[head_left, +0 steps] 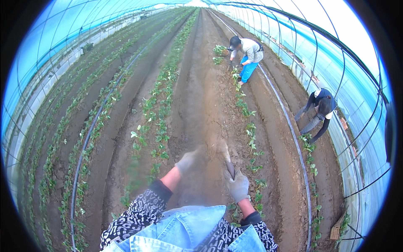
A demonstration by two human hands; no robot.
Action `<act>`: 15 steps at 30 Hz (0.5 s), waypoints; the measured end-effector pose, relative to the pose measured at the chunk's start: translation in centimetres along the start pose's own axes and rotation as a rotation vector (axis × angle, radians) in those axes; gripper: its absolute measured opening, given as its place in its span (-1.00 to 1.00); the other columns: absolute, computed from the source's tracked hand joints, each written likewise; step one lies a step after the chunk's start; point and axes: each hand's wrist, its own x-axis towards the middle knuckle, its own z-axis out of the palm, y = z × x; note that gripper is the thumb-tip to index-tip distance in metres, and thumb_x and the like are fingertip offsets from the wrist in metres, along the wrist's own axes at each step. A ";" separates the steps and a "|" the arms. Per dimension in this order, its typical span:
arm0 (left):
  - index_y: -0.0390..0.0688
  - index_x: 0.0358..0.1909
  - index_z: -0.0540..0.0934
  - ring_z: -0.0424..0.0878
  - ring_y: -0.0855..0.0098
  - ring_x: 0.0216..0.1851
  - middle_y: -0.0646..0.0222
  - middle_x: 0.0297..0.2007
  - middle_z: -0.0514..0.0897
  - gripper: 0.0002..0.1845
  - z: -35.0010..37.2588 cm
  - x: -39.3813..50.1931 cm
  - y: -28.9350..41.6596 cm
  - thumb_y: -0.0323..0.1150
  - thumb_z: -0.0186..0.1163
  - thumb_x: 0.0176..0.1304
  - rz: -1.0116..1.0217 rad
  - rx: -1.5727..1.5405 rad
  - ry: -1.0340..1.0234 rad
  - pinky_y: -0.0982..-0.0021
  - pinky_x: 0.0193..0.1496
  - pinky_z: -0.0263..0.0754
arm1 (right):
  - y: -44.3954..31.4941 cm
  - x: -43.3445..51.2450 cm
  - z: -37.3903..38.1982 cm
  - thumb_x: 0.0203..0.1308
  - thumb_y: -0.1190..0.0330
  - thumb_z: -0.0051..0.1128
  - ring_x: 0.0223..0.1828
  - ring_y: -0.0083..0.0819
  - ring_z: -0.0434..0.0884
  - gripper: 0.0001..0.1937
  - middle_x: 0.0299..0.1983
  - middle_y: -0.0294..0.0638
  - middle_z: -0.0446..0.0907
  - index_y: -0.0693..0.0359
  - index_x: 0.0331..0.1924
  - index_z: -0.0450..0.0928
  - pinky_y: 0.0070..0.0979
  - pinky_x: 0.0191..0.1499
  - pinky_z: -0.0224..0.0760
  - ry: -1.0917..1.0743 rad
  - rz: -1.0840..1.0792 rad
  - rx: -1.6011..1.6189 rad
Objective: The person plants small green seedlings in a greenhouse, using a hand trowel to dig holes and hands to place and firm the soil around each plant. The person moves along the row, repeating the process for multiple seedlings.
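Note:
My right hand (237, 186), in a grey work glove, is closed around the handle of a hand tool (230, 168), whose far end is blurred near the soil of the bed. My left hand (188, 162), gloved too and blurred by motion, is over the furrow to the left; its fingers cannot be made out. Just right of the tool runs a row of young leafy plants (252, 138) in the bed. Another double row of green plants (162, 126) grows to the left of my left hand.
Ahead on the right, a person in blue trousers (248, 71) bends over the plant row beside a basket of seedlings (222, 52). A second person (324, 105) stoops farther right. Hoses (291, 121) run along the beds. A wooden crate (337, 228) lies by the plastic tunnel wall.

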 end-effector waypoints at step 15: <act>-0.21 0.38 0.30 0.58 0.26 0.10 0.28 0.11 0.61 -0.36 9.9 1.1 1.7 0.04 -0.01 0.47 0.112 -0.672 -0.241 0.16 0.17 0.49 | -0.2 0.1 2.1 0.24 0.30 0.23 -0.27 -0.26 0.68 -0.64 -0.26 -0.04 0.71 0.36 0.03 0.58 -0.36 -0.19 0.52 -0.126 -0.078 0.690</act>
